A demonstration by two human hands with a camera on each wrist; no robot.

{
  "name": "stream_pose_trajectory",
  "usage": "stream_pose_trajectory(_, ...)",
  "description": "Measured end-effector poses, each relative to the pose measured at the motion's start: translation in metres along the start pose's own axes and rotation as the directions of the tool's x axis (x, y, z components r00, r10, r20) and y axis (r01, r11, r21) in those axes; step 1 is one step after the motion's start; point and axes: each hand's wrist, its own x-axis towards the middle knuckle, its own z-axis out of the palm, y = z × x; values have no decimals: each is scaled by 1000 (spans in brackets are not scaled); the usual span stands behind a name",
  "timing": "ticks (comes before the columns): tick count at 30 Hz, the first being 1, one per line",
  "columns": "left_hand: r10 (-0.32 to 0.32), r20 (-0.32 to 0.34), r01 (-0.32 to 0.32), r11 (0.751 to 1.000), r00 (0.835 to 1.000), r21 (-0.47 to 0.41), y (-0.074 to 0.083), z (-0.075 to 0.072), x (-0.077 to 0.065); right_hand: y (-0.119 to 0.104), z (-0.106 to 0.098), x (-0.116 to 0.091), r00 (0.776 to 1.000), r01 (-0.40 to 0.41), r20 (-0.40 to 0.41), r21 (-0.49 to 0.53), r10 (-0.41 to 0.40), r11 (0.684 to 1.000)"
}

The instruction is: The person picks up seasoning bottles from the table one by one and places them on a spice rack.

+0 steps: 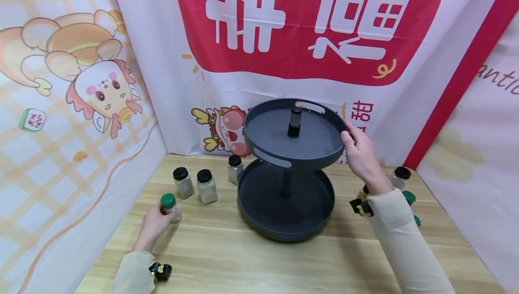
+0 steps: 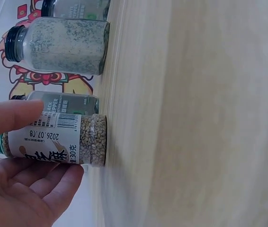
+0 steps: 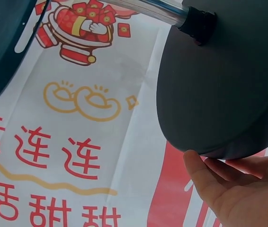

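Observation:
My left hand [image 1: 155, 222] holds a green-capped seasoning jar [image 1: 168, 202] between thumb and fingers at the left of the table. In the left wrist view this jar [image 2: 91, 142] has a white label with small pale seeds showing at its base, which stands on or just above the wood. A dark grey two-tier round tray [image 1: 285, 231] stands mid-table, with a post joining its tiers. My right hand [image 1: 362, 152] grips the upper tier's rim at the right side. In the right wrist view the thumb [image 3: 198, 170] touches the tier's edge; the other fingers are partly hidden.
Black-capped jars [image 1: 207, 186] stand between my left hand and the tray, one close behind the tray's left side. More jars [image 1: 401, 176], with black and green caps, stand at the right, partly behind my forearm. Printed cloths [image 1: 154, 59] hang around the wooden table [image 1: 211, 249].

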Motion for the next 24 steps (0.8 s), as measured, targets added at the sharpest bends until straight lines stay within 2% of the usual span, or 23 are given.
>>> stream_pose_trajectory(4,4,-4,-4,1000,1000,-4,0,1,0,0,0,-1,1000,-8,5,-7,8,1000)
stream_pose_trajectory(11,-27,15,27,999,1000,-42,6,0,0,0,0,0,1000,-15,5,3,15,1000)
stream_pose_trajectory(16,-45,4,45,997,999,-66,10,-2,1,0,1,0,1000,-21,7,5,21,1000)
stream_pose_trajectory(24,-11,-34,7,995,999,-95,20,-7,5,0,1,0,999,-32,8,14,32,999)
